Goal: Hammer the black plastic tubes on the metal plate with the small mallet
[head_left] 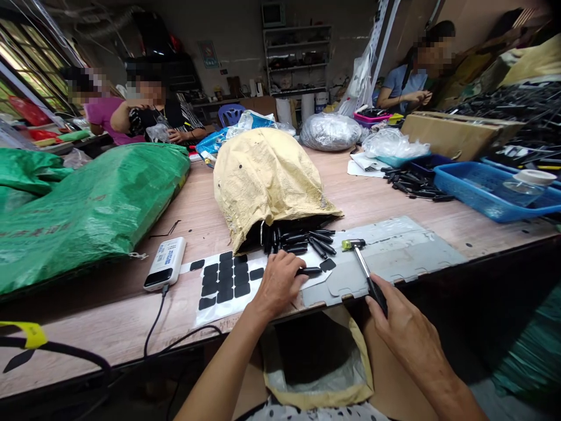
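My right hand [397,313] is closed round the black grip of a small hammer [363,263], whose yellow-and-black head rests over a grey board [394,257] at the table edge. In my left hand [278,279] is a slim black tube [310,271], pinched by the fingers and pointing right toward the board. Just behind that hand, several similar black tubes [322,242] spill from the mouth of a yellow woven sack [267,169]. To the left lies a white sheet with black square stickers [225,280]. A loose black square [328,265] sits by the board.
A white power bank [165,263] with a cable stands left, beside a green sack [87,216]. Right are a blue tray [477,187] with a jar and a pile of black pieces [416,184]. An open bag [319,397] hangs below the edge. Other people sit across the table.
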`<action>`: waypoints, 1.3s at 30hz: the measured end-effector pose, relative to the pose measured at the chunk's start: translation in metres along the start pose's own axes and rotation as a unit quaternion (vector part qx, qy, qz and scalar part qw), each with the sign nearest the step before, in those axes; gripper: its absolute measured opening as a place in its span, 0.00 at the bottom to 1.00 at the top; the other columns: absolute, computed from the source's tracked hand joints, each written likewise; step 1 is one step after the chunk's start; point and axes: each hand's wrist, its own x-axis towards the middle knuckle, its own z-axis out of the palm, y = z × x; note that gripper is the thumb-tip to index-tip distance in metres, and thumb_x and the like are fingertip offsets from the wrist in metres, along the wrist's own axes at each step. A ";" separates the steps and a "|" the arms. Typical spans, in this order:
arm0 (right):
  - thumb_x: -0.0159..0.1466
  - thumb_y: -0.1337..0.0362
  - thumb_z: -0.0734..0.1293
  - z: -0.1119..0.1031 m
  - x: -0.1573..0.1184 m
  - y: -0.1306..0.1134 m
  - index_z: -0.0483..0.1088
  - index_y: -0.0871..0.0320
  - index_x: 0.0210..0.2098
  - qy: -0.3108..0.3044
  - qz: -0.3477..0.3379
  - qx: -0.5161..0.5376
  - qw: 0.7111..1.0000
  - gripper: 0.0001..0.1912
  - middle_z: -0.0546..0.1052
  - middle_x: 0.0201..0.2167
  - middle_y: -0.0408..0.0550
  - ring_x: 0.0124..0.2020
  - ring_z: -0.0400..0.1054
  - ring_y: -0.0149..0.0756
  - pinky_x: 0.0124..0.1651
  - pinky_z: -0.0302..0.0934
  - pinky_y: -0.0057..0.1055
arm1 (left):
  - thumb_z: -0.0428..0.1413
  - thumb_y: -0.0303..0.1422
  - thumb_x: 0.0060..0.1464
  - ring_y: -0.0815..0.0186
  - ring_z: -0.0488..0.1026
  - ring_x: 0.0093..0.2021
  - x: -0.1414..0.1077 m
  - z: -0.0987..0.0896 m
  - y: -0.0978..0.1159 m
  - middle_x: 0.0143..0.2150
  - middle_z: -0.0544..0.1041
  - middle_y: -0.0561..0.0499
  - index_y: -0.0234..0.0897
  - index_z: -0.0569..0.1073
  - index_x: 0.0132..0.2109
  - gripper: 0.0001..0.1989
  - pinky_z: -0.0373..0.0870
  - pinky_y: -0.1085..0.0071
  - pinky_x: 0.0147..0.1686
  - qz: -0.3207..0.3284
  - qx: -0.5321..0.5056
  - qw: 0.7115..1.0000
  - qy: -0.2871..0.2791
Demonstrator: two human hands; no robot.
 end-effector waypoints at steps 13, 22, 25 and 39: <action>0.69 0.54 0.58 -0.012 -0.003 -0.002 0.63 0.54 0.66 -0.022 0.065 0.203 0.977 0.28 0.82 0.41 0.48 0.42 0.78 0.39 0.45 0.71 0.32 | 0.61 0.36 0.60 0.60 0.69 0.44 -0.006 0.006 -0.012 0.39 0.75 0.50 0.41 0.78 0.45 0.07 0.60 0.63 0.44 -0.065 -0.059 0.996 0.021; 0.73 0.56 0.57 -0.009 -0.025 -0.030 0.58 0.51 0.70 -0.134 -0.039 0.281 0.950 0.27 0.71 0.63 0.49 0.60 0.70 0.38 0.64 0.64 0.36 | 0.62 0.34 0.59 0.60 0.69 0.44 -0.007 0.006 -0.014 0.39 0.76 0.51 0.42 0.78 0.43 0.06 0.59 0.62 0.46 -0.064 -0.079 0.995 0.021; 0.72 0.58 0.58 -0.006 -0.025 -0.032 0.57 0.50 0.70 -0.114 -0.055 0.290 0.949 0.28 0.70 0.64 0.48 0.60 0.70 0.37 0.64 0.64 0.35 | 0.62 0.34 0.58 0.60 0.69 0.44 -0.007 0.006 -0.014 0.39 0.76 0.52 0.41 0.78 0.43 0.05 0.58 0.62 0.47 -0.068 -0.087 0.994 0.017; 0.73 0.62 0.56 -0.005 -0.027 -0.050 0.59 0.51 0.69 -0.149 -0.109 0.308 0.933 0.26 0.68 0.66 0.47 0.64 0.66 0.37 0.63 0.66 0.33 | 0.64 0.33 0.57 0.62 0.68 0.42 -0.006 0.006 -0.016 0.37 0.75 0.54 0.42 0.79 0.41 0.05 0.56 0.63 0.44 -0.072 -0.090 0.993 0.026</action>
